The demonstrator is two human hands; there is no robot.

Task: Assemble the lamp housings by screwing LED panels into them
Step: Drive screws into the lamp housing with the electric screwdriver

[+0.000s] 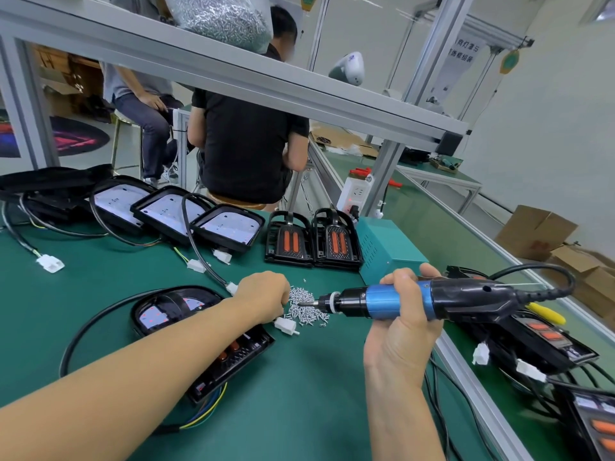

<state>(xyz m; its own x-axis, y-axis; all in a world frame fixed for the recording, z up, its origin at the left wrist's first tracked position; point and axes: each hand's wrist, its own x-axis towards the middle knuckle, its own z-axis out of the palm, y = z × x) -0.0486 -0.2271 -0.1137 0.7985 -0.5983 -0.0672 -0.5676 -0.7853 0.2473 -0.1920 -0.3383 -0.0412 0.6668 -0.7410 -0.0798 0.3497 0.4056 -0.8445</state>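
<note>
My right hand [404,314] grips a blue and black electric screwdriver [392,302], held level with its bit pointing left over a small pile of silver screws [304,306]. My left hand [263,294] reaches into the left side of that pile with fingers curled down; what they pinch is hidden. Under my left forearm lies a black lamp housing [173,309] with an LED panel showing inside it and a black cable looping to the left.
Three housings with white panels [168,209] lean in a row at the back, two black housings with orange lenses [312,241] beside them. A teal box [382,247] stands behind my right hand. More housings and white connectors [481,356] crowd the right edge. Two people sit beyond.
</note>
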